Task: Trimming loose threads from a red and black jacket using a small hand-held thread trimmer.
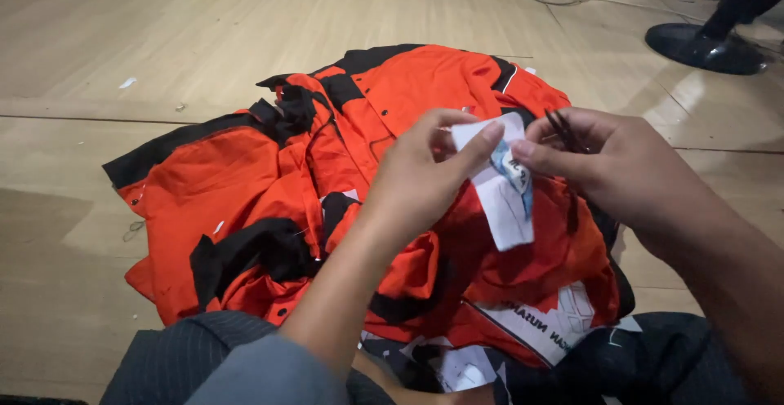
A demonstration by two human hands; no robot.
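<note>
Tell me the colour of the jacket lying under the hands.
The jacket is bright orange with black trim, clearest in the head view.

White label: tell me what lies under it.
Under the white label lies the orange and black jacket, spread over the wooden floor. Both hands hide the label's upper edge.

A small white tag [500, 186] with a blue-and-dark printed patch is hanging above the orange jacket [245, 184], pinched at its top between the left hand [429, 172] and right hand [600, 164]. Below the tag, near the jacket's lower edge, a white printed panel [549, 323] with dark lettering and a pale emblem is showing, slanting across the orange cloth.
</note>
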